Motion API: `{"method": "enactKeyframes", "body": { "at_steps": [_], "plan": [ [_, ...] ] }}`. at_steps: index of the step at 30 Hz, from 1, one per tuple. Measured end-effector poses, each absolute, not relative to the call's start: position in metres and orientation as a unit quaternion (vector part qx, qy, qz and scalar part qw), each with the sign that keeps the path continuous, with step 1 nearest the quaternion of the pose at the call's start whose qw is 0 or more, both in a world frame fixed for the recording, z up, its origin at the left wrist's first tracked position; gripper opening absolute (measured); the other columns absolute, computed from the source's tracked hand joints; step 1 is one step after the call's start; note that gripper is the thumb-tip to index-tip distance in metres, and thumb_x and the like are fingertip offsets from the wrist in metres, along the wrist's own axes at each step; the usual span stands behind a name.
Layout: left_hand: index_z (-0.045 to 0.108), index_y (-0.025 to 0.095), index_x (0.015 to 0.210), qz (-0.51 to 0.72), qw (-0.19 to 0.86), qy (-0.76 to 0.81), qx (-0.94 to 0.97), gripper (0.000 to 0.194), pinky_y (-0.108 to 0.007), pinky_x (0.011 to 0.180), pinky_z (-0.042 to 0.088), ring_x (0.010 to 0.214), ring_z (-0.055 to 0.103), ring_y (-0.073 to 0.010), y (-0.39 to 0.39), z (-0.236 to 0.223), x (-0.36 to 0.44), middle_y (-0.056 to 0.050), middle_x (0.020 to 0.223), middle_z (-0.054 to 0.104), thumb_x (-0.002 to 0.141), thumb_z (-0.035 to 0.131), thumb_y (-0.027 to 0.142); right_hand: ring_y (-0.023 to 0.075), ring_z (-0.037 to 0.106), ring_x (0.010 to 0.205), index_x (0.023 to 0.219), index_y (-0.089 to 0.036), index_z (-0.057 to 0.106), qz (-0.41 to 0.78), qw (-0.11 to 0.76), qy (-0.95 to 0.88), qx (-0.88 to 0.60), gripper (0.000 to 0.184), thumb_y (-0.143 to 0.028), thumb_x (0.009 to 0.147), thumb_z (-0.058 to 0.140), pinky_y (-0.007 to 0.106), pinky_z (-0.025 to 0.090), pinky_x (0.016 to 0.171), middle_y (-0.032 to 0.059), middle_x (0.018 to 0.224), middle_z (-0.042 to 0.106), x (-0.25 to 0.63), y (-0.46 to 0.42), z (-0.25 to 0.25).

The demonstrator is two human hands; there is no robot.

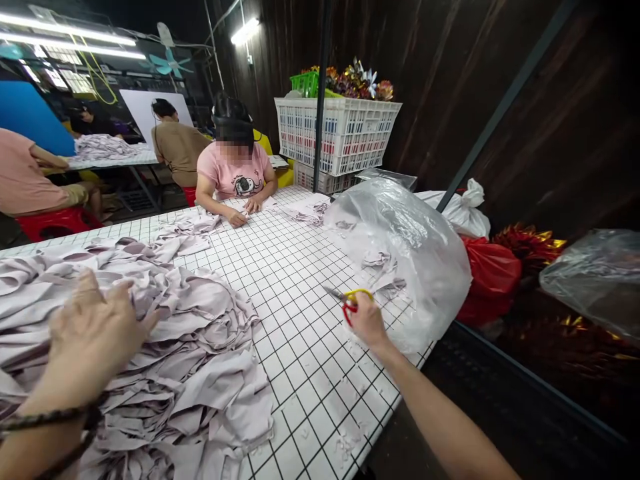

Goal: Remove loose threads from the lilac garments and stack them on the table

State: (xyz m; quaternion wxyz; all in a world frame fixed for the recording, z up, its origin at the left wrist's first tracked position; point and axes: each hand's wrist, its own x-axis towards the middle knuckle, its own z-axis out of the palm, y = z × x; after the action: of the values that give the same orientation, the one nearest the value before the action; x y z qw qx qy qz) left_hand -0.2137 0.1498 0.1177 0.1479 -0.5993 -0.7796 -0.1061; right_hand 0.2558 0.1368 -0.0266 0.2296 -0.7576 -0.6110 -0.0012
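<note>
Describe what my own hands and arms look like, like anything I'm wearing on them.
Your left hand has no glove, and a dark, knobbly bracelet, beaded or braided, loops around its wrist, with what seems a second strand beside it. Your right hand is also gloveless, with nothing on the wrist. No sleeve shows on either forearm.

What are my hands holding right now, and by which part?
Your right hand holds the scissors by their red and yellow handles, blades pointing away. Your left hand, over the fabric pile, shows nothing held.
</note>
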Motion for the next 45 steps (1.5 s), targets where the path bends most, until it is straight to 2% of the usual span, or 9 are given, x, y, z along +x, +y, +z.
{"method": "enactKeyframes", "body": {
  "at_steps": [3, 8, 13, 18, 22, 26, 31, 39, 45],
  "plan": [
    [0.049, 0.009, 0.125, -0.255, 0.074, -0.69, -0.673, 0.072, -0.052, 0.096, 0.036, 0.119, 0.044, -0.0355, 0.122, 0.099, -0.161, -0.021, 0.134, 0.044, 0.082, 0.036, 0.065, 0.016, 0.054, 0.065, 0.081, -0.019, 0.05, 0.051, 0.345, -0.718, -0.602, 0.018, -0.004, 0.084, 0.042, 0.026, 0.042, 0.06, 0.0034, 0.076, 0.058, 0.196, 0.096, -0.022],
    [0.067, 0.014, 0.088, -0.14, -0.625, -0.507, -0.577, 0.053, -0.028, 0.061, 0.049, 0.065, 0.061, -0.0182, 0.077, 0.029, -0.071, -0.007, 0.076, 0.068, 0.077, 0.051, 0.063, 0.016, 0.05, 0.068, 0.079, -0.02, 0.047, 0.166, 0.35, -0.817, -0.428, 0.018, -0.002, 0.078, 0.046, 0.027, 0.042, 0.063, 0.0021, 0.073, 0.055, 0.121, 0.015, -0.022],
    [0.068, 0.011, 0.081, -0.082, -0.83, -0.396, -0.383, 0.044, -0.025, 0.065, 0.047, 0.068, 0.062, -0.0151, 0.059, -0.033, -0.03, -0.007, 0.078, 0.07, 0.072, 0.067, 0.054, 0.0174, 0.05, 0.074, 0.08, -0.019, 0.048, 0.236, 0.293, -0.834, -0.403, 0.022, 0.002, 0.072, 0.047, 0.029, 0.042, 0.07, 0.003, 0.076, 0.056, 0.104, -0.027, -0.034],
    [0.065, 0.01, 0.083, -0.077, -0.881, -0.334, -0.327, 0.031, -0.025, 0.071, 0.048, 0.074, 0.065, -0.0145, 0.063, -0.045, -0.015, -0.008, 0.085, 0.07, 0.066, 0.079, 0.033, 0.0164, 0.05, 0.073, 0.077, -0.019, 0.047, 0.285, 0.262, -0.814, -0.433, 0.025, 0.004, 0.068, 0.046, 0.027, 0.042, 0.067, 0.0029, 0.077, 0.056, 0.106, -0.038, -0.032],
    [0.063, 0.01, 0.087, -0.112, -0.888, -0.328, -0.301, 0.029, -0.017, 0.054, 0.042, 0.058, 0.057, -0.0067, 0.063, -0.046, -0.008, -0.003, 0.075, 0.065, 0.068, 0.078, 0.027, 0.0161, 0.055, 0.075, 0.079, -0.02, 0.051, 0.366, 0.264, -0.779, -0.435, 0.023, 0.0, 0.068, 0.051, 0.025, 0.045, 0.067, 0.0018, 0.079, 0.06, 0.121, -0.046, -0.006],
    [0.061, 0.012, 0.089, -0.16, -0.852, -0.342, -0.362, 0.031, -0.014, 0.037, 0.021, 0.04, 0.032, -0.001, 0.058, -0.048, 0.0, 0.005, 0.061, 0.051, 0.077, 0.068, 0.04, 0.0174, 0.061, 0.083, 0.097, -0.022, 0.057, 0.392, 0.315, -0.696, -0.513, 0.029, -0.007, 0.073, 0.051, 0.027, 0.049, 0.073, 0.0031, 0.092, 0.065, 0.155, -0.042, 0.009],
    [0.06, 0.014, 0.09, -0.205, -0.784, -0.342, -0.477, 0.038, -0.017, 0.038, 0.021, 0.041, 0.028, -0.0031, 0.05, -0.037, 0.017, 0.006, 0.059, 0.044, 0.082, 0.057, 0.051, 0.0229, 0.059, 0.095, 0.099, -0.019, 0.059, 0.231, 0.391, -0.63, -0.63, 0.025, -0.016, 0.075, 0.055, 0.036, 0.048, 0.084, 0.0093, 0.101, 0.064, 0.194, -0.011, -0.02],
    [0.065, 0.015, 0.083, -0.407, -0.656, -0.304, -0.558, 0.033, -0.024, 0.061, 0.042, 0.076, 0.05, -0.0127, 0.036, -0.002, 0.041, -0.012, 0.113, 0.052, 0.088, 0.052, 0.046, 0.0122, 0.055, 0.063, 0.081, -0.02, 0.049, 0.437, 0.555, -0.452, -0.546, 0.027, -0.035, 0.073, 0.07, 0.027, 0.049, 0.067, 0.0011, 0.079, 0.062, 0.193, -0.005, -0.026],
    [0.058, 0.015, 0.09, -0.389, -0.737, -0.253, -0.491, 0.032, -0.024, 0.058, 0.043, 0.055, 0.046, -0.0084, 0.03, -0.007, 0.046, -0.001, 0.071, 0.055, 0.09, 0.049, 0.045, 0.0127, 0.052, 0.064, 0.077, -0.02, 0.048, 0.442, 0.501, -0.471, -0.576, 0.031, -0.039, 0.072, 0.071, 0.026, 0.046, 0.063, -0.0002, 0.075, 0.058, 0.208, -0.022, 0.001]
  ]
}}
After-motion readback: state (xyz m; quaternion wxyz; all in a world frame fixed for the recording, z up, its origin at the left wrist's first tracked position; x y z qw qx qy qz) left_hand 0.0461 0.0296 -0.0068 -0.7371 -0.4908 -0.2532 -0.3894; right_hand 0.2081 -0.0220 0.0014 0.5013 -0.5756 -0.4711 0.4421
